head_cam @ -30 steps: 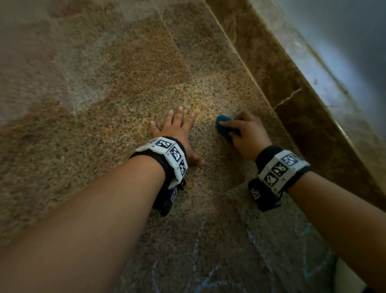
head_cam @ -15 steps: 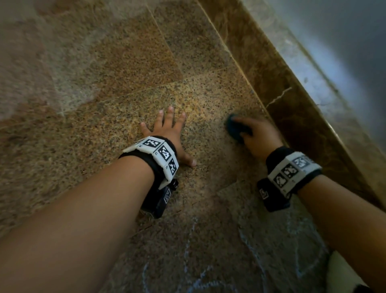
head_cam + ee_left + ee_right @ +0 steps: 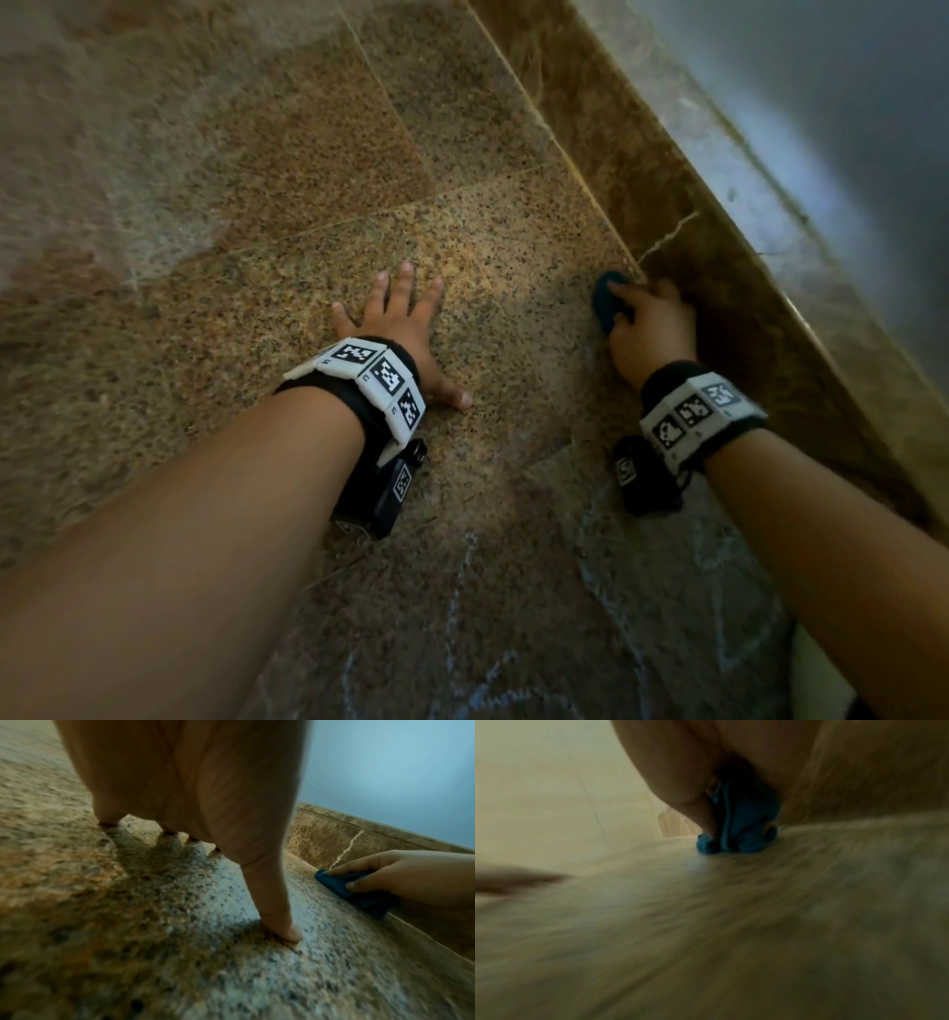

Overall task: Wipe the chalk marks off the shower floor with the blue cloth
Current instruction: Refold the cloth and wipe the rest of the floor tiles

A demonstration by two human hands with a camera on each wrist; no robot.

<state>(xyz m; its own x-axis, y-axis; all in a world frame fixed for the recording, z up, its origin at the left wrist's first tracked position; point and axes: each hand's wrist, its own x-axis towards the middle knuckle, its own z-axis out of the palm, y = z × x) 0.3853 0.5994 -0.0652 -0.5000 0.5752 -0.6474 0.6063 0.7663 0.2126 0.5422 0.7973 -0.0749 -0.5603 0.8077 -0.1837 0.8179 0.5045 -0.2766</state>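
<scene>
My right hand (image 3: pixel 649 329) grips a bunched blue cloth (image 3: pixel 607 303) and presses it on the speckled brown shower floor (image 3: pixel 308 257), right where the floor meets the marble kerb. The cloth (image 3: pixel 359 892) shows under the curled fingers in the left wrist view, and bulges below the palm as a blue wad (image 3: pixel 741 825) in the blurred right wrist view. My left hand (image 3: pixel 405 329) lies flat on the floor with fingers spread, a hand's width left of the cloth. White chalk marks (image 3: pixel 462 616) run over the darker tiles near me, behind both wrists.
A brown marble kerb (image 3: pixel 693 231) with a white vein rises along the right side, with a pale grey-blue wall (image 3: pixel 847 103) beyond it. Hazy pale patches (image 3: pixel 144 205) cover the floor at far left.
My right hand has slid the cloth to the right, away from the left hand and up against the kerb. The left hand stays planted on the floor.
</scene>
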